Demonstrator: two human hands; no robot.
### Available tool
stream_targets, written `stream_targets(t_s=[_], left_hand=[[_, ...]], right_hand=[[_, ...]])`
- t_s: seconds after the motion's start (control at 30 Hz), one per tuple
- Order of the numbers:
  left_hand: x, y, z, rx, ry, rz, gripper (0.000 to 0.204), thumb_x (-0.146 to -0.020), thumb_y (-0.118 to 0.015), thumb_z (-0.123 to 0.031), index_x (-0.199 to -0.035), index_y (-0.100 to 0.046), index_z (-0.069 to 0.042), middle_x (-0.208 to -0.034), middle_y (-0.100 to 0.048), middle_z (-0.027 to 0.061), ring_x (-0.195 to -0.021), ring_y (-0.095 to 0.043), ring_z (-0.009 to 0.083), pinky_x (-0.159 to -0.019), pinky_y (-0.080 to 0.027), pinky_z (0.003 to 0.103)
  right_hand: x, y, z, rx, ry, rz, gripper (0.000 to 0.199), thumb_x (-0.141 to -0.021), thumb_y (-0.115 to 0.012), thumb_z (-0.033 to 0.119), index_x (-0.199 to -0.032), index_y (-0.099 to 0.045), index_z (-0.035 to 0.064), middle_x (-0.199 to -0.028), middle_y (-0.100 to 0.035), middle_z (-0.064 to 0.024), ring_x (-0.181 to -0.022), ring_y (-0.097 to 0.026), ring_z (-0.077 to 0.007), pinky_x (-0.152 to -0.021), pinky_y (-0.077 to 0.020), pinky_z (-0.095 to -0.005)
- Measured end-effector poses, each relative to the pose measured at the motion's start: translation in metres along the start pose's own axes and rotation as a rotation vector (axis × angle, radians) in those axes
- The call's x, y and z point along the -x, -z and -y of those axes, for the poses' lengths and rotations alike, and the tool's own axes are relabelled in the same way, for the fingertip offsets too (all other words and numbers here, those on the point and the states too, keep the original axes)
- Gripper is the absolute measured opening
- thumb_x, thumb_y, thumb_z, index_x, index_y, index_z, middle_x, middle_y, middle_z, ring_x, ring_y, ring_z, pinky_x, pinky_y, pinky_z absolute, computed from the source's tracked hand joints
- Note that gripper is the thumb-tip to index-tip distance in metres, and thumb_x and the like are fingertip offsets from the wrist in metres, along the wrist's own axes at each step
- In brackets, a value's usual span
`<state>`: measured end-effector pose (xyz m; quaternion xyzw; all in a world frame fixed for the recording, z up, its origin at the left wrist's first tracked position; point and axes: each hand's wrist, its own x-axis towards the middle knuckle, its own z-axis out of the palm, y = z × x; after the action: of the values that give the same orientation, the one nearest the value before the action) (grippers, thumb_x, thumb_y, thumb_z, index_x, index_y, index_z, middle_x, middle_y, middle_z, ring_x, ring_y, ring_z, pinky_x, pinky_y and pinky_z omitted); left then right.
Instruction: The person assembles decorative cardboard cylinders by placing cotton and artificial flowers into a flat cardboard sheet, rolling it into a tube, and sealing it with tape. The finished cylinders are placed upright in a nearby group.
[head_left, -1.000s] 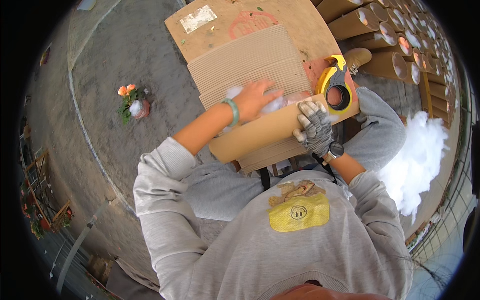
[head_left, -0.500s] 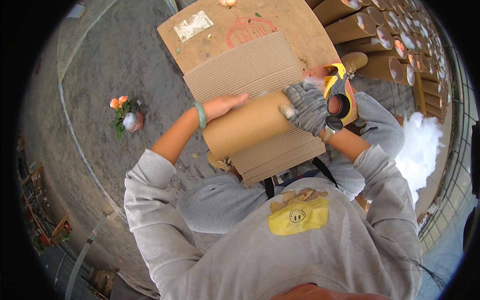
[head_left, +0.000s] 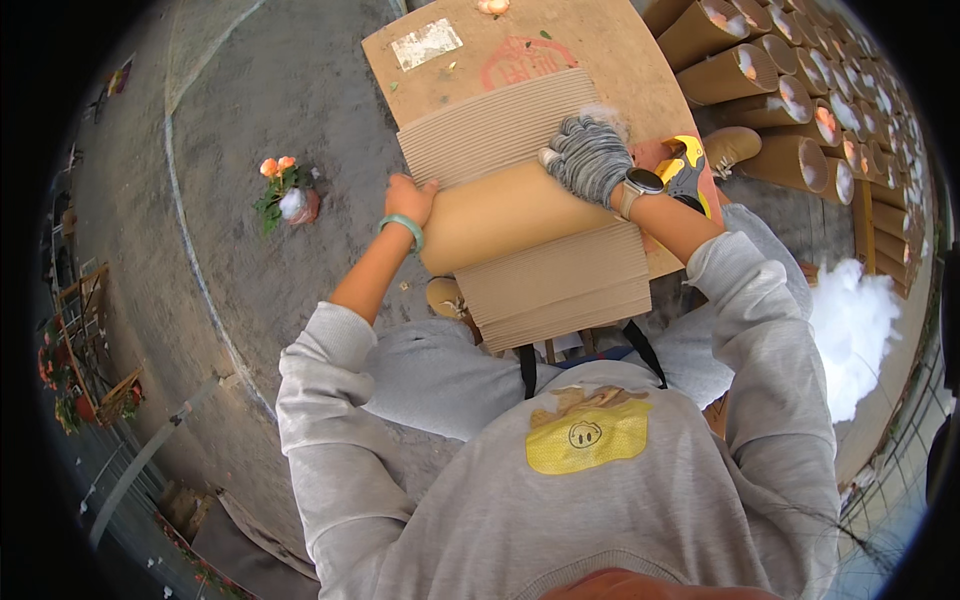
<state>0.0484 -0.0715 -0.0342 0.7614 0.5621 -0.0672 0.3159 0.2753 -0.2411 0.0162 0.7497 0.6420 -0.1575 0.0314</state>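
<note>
A smooth brown corrugated cardboard sheet, curved into a roll (head_left: pixel 505 220), lies across a stack of ribbed cardboard sheets (head_left: pixel 560 285) in front of me. My bare left hand (head_left: pixel 410 198), with a green bangle at the wrist, grips the roll's far edge at its left end, fingers curled. My right hand (head_left: pixel 588 160), in a grey knit glove, presses on the far side of its right end. The glove's fingers bend over the edge, and their tips are partly hidden. Just right of the glove is a yellow and black tape dispenser (head_left: pixel 690 172).
The stack rests on a worn board (head_left: pixel 625 60) with a peeling label (head_left: pixel 427 44). Upright cardboard tubes (head_left: pixel 790 162) holding flowers and white fluff crowd the right. White stuffing (head_left: pixel 850 335) is heaped nearer me. A potted orange flower (head_left: pixel 290 195) stands on the floor to the left.
My left hand has shifted from the top of the roll to its far left edge, and its fingers have curled. My gloved right hand has slid away from me to the roll's far side.
</note>
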Motion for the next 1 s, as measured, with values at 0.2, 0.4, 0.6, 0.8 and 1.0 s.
stream_targets(t_s=[0.2,0.4,0.6,0.8,1.0], left_hand=[[0.018,0.016,-0.018,-0.326,-0.156,-0.025,0.045,-0.084,-0.054,-0.044,-0.087,-0.065,-0.001,-0.08,-0.065,0.0189,-0.081,-0.063,0.0343,-0.074,-0.048,0.04],[0.044,0.006,-0.093,-0.429,-0.577,0.451,0.064,-0.07,-0.061,-0.061,-0.097,-0.062,-0.003,-0.09,-0.065,0.0185,-0.086,-0.062,0.0339,-0.078,-0.047,0.04],[0.082,-0.03,-0.137,-0.36,-0.732,0.604,0.091,-0.044,-0.082,-0.045,-0.117,-0.047,-0.003,-0.107,-0.059,0.0197,-0.095,-0.059,0.0337,-0.084,-0.046,0.039],[0.104,-0.02,-0.138,-0.37,-0.73,0.537,0.09,-0.046,-0.08,-0.04,-0.12,-0.044,-0.001,-0.105,-0.058,0.0205,-0.097,-0.057,0.0345,-0.083,-0.047,0.039],[0.113,-0.013,-0.132,-0.575,-0.757,0.095,0.076,-0.051,-0.079,-0.036,-0.109,-0.045,-0.001,-0.102,-0.057,0.0169,-0.095,-0.057,0.0305,-0.078,-0.049,0.04]], right_hand=[[0.002,0.002,0.008,-0.2,-0.178,-0.114,0.046,-0.088,-0.042,0.036,-0.119,-0.054,0.0038,-0.111,-0.06,-0.0145,-0.11,-0.052,-0.0287,-0.091,-0.0379,-0.0425],[0.025,-0.003,0.013,-0.185,-0.148,-0.132,0.04,-0.084,-0.045,0.039,-0.095,-0.065,0.005,-0.093,-0.065,-0.0154,-0.092,-0.058,-0.0314,-0.084,-0.0407,-0.0413],[0.091,-0.021,0.035,-0.22,-0.105,-0.545,0.034,-0.076,-0.056,0.035,-0.094,-0.063,0.006,-0.091,-0.06,-0.0129,-0.092,-0.052,-0.0295,-0.082,-0.0396,-0.0432],[0.158,-0.047,0.007,-0.745,-0.649,-0.623,0.039,-0.072,-0.068,0.029,-0.097,-0.055,0.0028,-0.097,-0.054,-0.0162,-0.103,-0.051,-0.0345,-0.09,-0.0377,-0.0463],[0.15,-0.078,-0.018,-0.125,-0.685,-0.352,0.066,-0.066,-0.071,0.046,-0.107,-0.053,-0.0021,-0.105,-0.055,-0.0233,-0.101,-0.051,-0.0386,-0.09,-0.0395,-0.0454]])
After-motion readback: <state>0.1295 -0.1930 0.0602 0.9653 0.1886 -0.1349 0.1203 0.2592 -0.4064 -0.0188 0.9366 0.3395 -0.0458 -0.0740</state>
